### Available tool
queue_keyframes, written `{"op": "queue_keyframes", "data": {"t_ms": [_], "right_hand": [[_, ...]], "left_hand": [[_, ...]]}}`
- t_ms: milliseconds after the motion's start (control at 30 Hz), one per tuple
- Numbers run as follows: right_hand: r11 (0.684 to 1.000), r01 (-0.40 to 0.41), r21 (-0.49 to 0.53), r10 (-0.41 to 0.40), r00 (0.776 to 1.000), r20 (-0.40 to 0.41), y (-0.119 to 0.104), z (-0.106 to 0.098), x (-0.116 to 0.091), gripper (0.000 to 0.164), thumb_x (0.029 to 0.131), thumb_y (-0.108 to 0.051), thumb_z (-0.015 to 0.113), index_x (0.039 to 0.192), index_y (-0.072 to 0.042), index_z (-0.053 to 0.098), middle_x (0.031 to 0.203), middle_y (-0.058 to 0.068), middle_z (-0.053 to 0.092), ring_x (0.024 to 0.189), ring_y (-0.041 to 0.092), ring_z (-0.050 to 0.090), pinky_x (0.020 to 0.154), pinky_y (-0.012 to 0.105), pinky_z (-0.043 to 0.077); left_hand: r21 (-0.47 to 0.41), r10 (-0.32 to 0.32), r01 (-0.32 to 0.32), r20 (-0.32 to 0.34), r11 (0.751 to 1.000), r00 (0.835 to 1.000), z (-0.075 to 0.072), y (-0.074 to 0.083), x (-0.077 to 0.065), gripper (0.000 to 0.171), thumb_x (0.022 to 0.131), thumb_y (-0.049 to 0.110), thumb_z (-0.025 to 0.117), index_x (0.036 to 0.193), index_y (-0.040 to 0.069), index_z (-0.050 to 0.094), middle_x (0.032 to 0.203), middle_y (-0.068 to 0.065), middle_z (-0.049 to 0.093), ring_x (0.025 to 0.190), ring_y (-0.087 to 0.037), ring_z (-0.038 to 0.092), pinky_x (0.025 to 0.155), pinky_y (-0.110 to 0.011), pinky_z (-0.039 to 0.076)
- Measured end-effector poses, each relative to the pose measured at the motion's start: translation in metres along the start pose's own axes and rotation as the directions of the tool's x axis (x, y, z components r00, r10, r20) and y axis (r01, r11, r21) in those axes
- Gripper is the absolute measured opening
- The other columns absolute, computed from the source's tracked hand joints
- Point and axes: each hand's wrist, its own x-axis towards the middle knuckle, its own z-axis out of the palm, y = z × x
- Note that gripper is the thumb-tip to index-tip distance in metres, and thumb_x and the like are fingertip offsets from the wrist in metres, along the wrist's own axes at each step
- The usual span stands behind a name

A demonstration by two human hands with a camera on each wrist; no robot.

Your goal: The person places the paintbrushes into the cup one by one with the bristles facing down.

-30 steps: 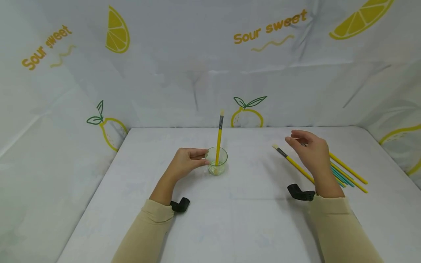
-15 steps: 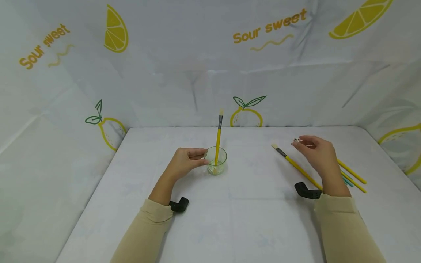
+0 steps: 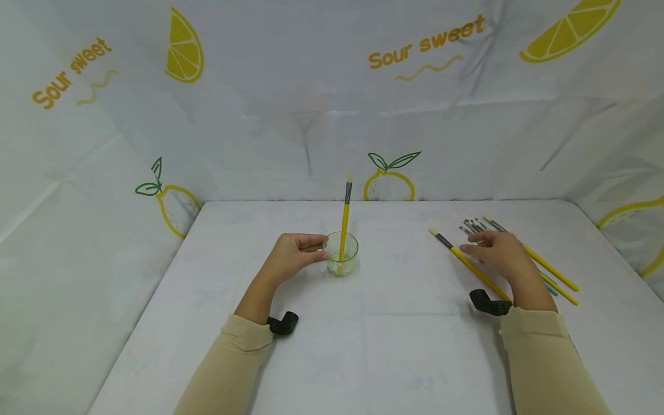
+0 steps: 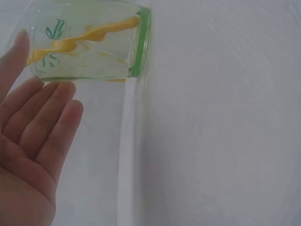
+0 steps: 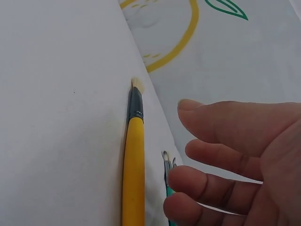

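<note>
A clear glass with a green-tinted base stands left of the table's middle, and a yellow-handled paintbrush leans upright in it, bristles up. My left hand holds the glass at its left side, thumb in front and fingers behind; the left wrist view shows green lettering on its wall. At the right, my right hand hovers over a group of thin paintbrushes, its fingers loosely bent and nothing between them. Left of that hand lies a single yellow paintbrush, bristles pointing away from me.
More yellow paintbrush handles and teal handles extend to the right from under the right hand. A white wall cloth with lemon prints rises behind the table's back edge.
My right hand has shifted rightward and then lower towards the thin paintbrushes, uncovering their bristle ends. The left hand, glass and upright paintbrush have stayed in place.
</note>
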Motion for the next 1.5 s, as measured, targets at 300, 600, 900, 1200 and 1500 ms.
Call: {"op": "queue_keyframes", "data": {"t_ms": [300, 600, 900, 1200, 1500], "right_hand": [[0.999, 0.025, -0.034, -0.025, 1.000, 0.002, 0.000, 0.010, 0.003, 0.056, 0.085, -0.048, 0.063, 0.121, -0.006, 0.060, 0.121, 0.022, 0.053, 0.100, 0.031, 0.051, 0.078, 0.040, 0.046], [0.996, 0.039, -0.079, -0.037, 0.999, 0.016, 0.004, 0.015, 0.007, 0.049, 0.085, -0.042, 0.067, 0.116, -0.005, 0.063, 0.117, 0.020, 0.058, 0.102, 0.032, 0.053, 0.078, 0.042, 0.047], [0.997, 0.028, -0.078, -0.027, 0.999, 0.018, 0.003, 0.016, 0.009, 0.047, 0.083, -0.041, 0.068, 0.113, -0.004, 0.064, 0.118, 0.020, 0.058, 0.103, 0.033, 0.053, 0.079, 0.044, 0.046], [0.997, 0.037, -0.075, -0.036, 0.999, 0.009, 0.001, 0.017, 0.010, 0.044, 0.084, -0.038, 0.068, 0.111, -0.003, 0.066, 0.116, 0.021, 0.060, 0.101, 0.032, 0.054, 0.078, 0.043, 0.047], [0.994, 0.078, -0.075, -0.077, 0.997, 0.016, -0.004, 0.017, 0.007, 0.045, 0.085, -0.036, 0.067, 0.116, -0.003, 0.064, 0.119, 0.020, 0.059, 0.102, 0.032, 0.055, 0.079, 0.041, 0.048]], "left_hand": [[-0.013, -0.004, 0.004, 0.004, 1.000, 1.000, -0.001, 0.000, -0.001, 0.058, 0.073, 0.044, 0.078, 0.121, 0.014, 0.065, 0.117, 0.001, 0.067, 0.103, -0.008, 0.064, 0.096, -0.035, 0.049], [-0.028, -0.009, 0.009, 0.006, 1.000, 1.000, -0.002, 0.000, -0.001, 0.054, 0.074, 0.039, 0.079, 0.120, 0.015, 0.066, 0.116, 0.002, 0.067, 0.104, -0.008, 0.064, 0.097, -0.036, 0.048], [-0.019, 0.005, -0.005, 0.005, 1.000, 1.000, -0.002, 0.001, 0.000, 0.056, 0.075, 0.039, 0.078, 0.122, 0.013, 0.065, 0.117, 0.000, 0.067, 0.103, -0.007, 0.064, 0.096, -0.036, 0.049], [-0.017, -0.002, 0.002, 0.003, 1.000, 1.000, -0.002, 0.000, 0.000, 0.054, 0.075, 0.040, 0.078, 0.121, 0.015, 0.065, 0.116, 0.002, 0.067, 0.103, -0.007, 0.064, 0.097, -0.036, 0.048], [-0.016, 0.008, -0.008, -0.003, 1.000, 1.000, 0.000, -0.002, 0.002, 0.056, 0.073, 0.040, 0.079, 0.121, 0.016, 0.066, 0.116, 0.008, 0.067, 0.108, -0.010, 0.062, 0.092, -0.031, 0.051]]}}
